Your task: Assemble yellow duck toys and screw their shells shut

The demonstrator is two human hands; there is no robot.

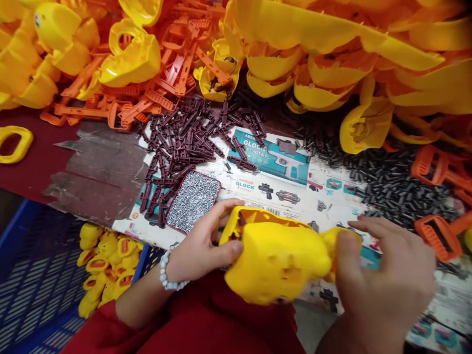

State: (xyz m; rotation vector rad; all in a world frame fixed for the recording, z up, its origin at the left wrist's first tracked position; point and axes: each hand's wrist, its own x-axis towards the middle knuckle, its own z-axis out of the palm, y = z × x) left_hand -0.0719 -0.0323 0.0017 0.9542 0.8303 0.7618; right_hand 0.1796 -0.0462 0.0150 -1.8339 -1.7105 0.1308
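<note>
Far left: a yellow loop [16, 143] lies flat on the desk [101, 172]; yellow shells [61, 37] crowd behind it.
Below left: a blue crate [29, 290] sits near my sleeve, with small yellow pieces [108, 253] heaped beside it.
Orange strips: a tangle of orange parts [173, 73] spreads across the back, pointing every way.
Maroon parts: slim maroon pieces [184, 130] lie in a loose pile, some overlapping the red-rimmed tray [220, 187] of tiny metal bits [193, 201].
My left hand: my left hand [201, 250] pinches the wide end of the yellow body [280, 255], thumb on the near side, fingers around the far rim.
Yellow body: between my hands, above the desk's near edge, long axis running left to right, narrow end rightward, open hollow facing up and away; it blocks part of the printed sheet [243, 184].
My right hand: my right hand [391, 270] has its thumb pressed on the narrow end; the lower fingers are hidden.
Far right: black tubes [391, 187] spill beneath overhanging stacked shells [332, 34], near an orange handle [440, 238].
</note>
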